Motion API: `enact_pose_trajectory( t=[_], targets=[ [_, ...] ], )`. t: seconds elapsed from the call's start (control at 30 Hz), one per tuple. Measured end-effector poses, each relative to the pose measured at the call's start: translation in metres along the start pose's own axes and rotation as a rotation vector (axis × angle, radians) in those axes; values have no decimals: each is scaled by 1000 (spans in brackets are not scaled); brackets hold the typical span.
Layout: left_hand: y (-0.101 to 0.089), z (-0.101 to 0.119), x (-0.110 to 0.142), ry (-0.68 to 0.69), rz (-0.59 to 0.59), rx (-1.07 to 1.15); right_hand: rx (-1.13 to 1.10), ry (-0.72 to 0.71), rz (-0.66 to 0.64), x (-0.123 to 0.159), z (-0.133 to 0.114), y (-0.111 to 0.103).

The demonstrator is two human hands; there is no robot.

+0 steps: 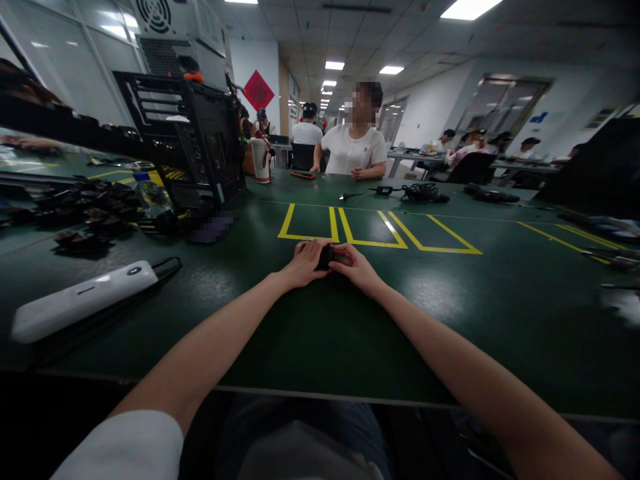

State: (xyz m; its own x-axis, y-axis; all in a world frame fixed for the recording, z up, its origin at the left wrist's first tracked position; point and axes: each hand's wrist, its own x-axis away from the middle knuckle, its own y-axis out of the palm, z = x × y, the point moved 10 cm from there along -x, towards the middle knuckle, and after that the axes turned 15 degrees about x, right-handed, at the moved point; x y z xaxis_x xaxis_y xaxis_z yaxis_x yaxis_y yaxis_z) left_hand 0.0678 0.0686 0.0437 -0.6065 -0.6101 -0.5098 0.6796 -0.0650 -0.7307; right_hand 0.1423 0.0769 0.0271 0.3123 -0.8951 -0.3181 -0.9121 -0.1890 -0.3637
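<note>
With twelve o'clock straight ahead of my seat, the green table (320, 347) runs out under both my forearms. A co-worker in a white shirt (357, 150) is at its far side, just past twelve. The black metal frame (217, 147) stands at eleven, well apart from my hands. Yellow tape outlines (375, 246) lie just beyond my fingers, from twelve towards one. At ten, a long white device (85, 300) rests on the tabletop. My left hand (306, 261) curls over the smallest thing, a black object (324, 258), and my right hand (354, 263) pinches its near side between thumb and fingers. It sits at twelve, at three o'clock from my left palm and nine from my right; neither hand is clearly nearer. My left fingers partly cover it, so I cannot tell its long axis.
</note>
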Motion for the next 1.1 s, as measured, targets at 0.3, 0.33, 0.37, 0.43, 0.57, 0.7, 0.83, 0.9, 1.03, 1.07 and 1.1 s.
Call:
enact_pose_trajectory(
  t=[0.3, 0.33, 0.37, 0.43, 0.57, 0.7, 0.83, 0.9, 1.03, 1.07, 1.1],
  targets=[
    [1, 0, 0, -1, 20, -17, 36, 64, 60, -3, 11, -6],
    [0, 0, 0, -2, 20, -18, 53, 67, 57, -4, 13, -6],
    [1, 0, 0, -2, 18, -17, 68, 66, 51, -4, 13, -5],
    [0, -1, 0, 0, 13, -18, 72, 60, 38, -4, 13, -5],
    [0, 0, 0, 2, 7, -26, -14, 34, -7, -1, 7, -1],
    [0, 1, 0, 2, 11, -27, -32, 45, 7, 0, 5, -1],
    [0, 0, 0, -7, 14, -23, 1, 71, 47, -1, 8, -4],
    [0, 0, 0, -8, 9, -17, 30, 75, 44, -2, 7, -4],
    [-1, 1, 0, -3, 14, -12, 20, 45, 16, -1, 2, -2],
    [-1, 1, 0, -3, 17, -13, 4, 31, 9, 0, 0, -1],
    [-1, 2, 0, -3, 16, -15, -8, 20, 6, 0, -1, -1]
  ],
)
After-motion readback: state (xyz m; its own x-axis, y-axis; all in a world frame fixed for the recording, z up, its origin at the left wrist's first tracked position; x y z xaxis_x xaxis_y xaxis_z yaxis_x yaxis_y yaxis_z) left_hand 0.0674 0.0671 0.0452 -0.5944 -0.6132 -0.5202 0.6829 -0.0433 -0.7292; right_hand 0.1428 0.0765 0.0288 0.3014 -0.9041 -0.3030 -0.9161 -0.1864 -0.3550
